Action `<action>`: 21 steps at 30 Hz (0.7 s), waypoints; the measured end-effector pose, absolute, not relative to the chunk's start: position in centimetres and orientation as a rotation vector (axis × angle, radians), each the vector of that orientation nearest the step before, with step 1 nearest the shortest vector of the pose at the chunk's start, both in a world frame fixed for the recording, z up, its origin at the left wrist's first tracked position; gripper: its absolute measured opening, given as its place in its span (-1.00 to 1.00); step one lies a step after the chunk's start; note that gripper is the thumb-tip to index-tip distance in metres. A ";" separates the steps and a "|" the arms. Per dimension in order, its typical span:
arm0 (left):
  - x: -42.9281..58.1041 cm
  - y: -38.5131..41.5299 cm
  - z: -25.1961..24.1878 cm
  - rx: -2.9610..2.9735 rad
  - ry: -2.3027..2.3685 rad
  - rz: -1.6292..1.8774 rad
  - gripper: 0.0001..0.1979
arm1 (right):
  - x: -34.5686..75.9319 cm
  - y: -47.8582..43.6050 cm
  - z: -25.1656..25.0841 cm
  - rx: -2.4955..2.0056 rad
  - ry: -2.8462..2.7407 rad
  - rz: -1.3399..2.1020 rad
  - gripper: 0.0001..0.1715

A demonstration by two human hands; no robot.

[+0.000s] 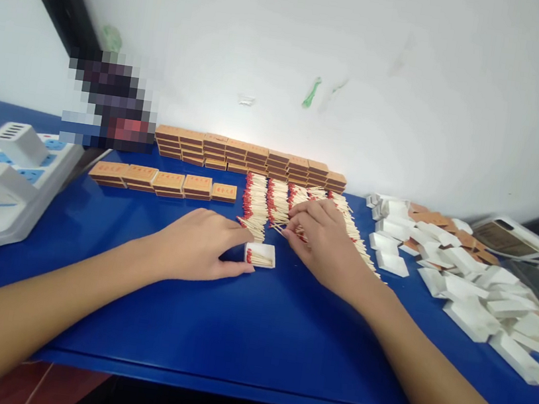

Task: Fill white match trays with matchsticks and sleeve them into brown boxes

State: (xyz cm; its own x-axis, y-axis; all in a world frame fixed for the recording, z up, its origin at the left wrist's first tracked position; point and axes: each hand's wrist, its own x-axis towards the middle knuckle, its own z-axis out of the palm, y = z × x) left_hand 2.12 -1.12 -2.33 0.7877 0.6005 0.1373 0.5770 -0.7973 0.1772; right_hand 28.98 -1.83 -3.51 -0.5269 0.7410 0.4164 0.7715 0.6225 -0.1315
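Forearms enter from bottom edge, left and right, over blue tabletop (240, 338).

Landmark: small white matchbox tray (261, 255), open side up, approx. centre of tabletop, a few red-tipped matches lying inside.

Left hand (198, 245): directly left of tray, palm down. Thumb and fingertips touch tray's left edge; grip narrow, steadying tray.

Right hand (328, 244): just right of and behind tray. Grip pinched narrow on a few matches at near edge of loose match pile (269, 202); exact no. cannot be told.

Match pile: behind tray, red heads in rows, spreading behind and to the right under right hand.

Closed orange matchboxes, single row (162, 181): behind-left of tray, lying flat, end to end.

Stacked orange matchboxes (250, 157): further behind tray, along wall, several layers.

Empty white trays and sleeves, heap (468, 283): well right of tray, unsorted, some orange sleeves mixed in at the back.

Power strip w/ white adapter (12, 179): far left of tray.
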 end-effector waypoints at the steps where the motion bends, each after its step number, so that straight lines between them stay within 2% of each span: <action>1: 2.1 -1.1 -2.3 2.846 0.939 0.280 -0.66 | 28.9 -2.2 -3.1 -1.161 -2.411 -0.071 -0.86; 9: 2.1 -1.2 -2.4 2.837 0.931 0.276 -0.68 | 27.7 -4.2 -2.4 -0.987 -2.462 0.039 -0.87; 14: 2.2 -1.5 -2.4 2.848 0.921 0.276 -0.68 | 28.9 -2.3 -3.4 -1.185 -2.333 -0.073 -0.92; 21: 2.2 -1.5 -2.3 2.830 0.903 0.256 -0.69 | 28.4 -1.2 -4.6 -1.275 -2.420 -0.089 -0.85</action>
State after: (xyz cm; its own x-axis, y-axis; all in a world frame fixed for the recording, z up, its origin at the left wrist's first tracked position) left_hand 2.18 -1.52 -2.32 0.8029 0.5851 0.1140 0.5578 -0.8048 0.2028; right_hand 28.36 -1.17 -4.59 -0.5026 0.7776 0.3778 0.8034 0.5815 -0.1282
